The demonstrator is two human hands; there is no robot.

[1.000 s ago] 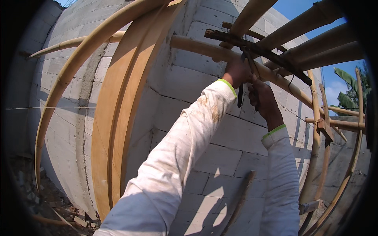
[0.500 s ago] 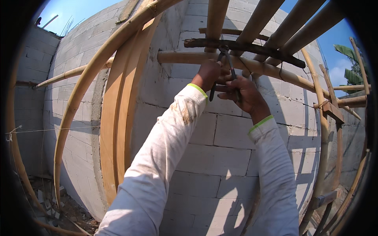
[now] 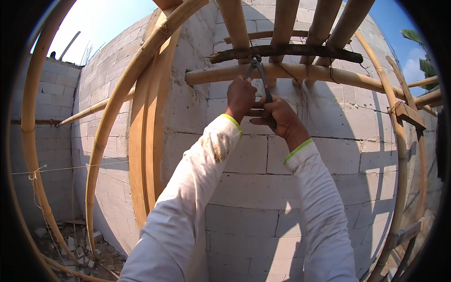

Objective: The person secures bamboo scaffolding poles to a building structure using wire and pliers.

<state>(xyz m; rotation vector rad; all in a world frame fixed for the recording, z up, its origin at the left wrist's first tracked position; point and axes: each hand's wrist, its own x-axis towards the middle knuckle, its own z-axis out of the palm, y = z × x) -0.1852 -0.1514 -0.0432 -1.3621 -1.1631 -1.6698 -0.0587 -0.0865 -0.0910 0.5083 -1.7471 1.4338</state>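
I hold a pair of dark pincers [image 3: 263, 80] upright, its handles spread apart. My left hand [image 3: 240, 96] is closed at the left handle, which is mostly hidden behind the fingers. Around the other handle, lower down, my right hand [image 3: 282, 117] is wrapped. The pincers' head meets the underside of a dark, rough wooden stick [image 3: 300, 50], close to a bamboo pole jutting toward me. Just behind the head runs a thick horizontal bamboo pole [image 3: 338, 80]. Thin dark wire [image 3: 303, 91] loops and dangles from it; whether the jaws grip wire is too small to tell.
Several bamboo poles [image 3: 284, 28] jut overhead. A pale block wall [image 3: 300, 155] stands in front. At left are a wooden frame [image 3: 144, 141], a curved bamboo pole [image 3: 110, 113] and a taut string [image 3: 108, 164]. Upright bamboo [image 3: 401, 174] stands at right. Rubble [image 3: 80, 251] lies lower left.
My view has shifted slightly. The pincers remain at the stick with both hands on them; the handles are turned a little, and the left one is now more hidden by my hand.
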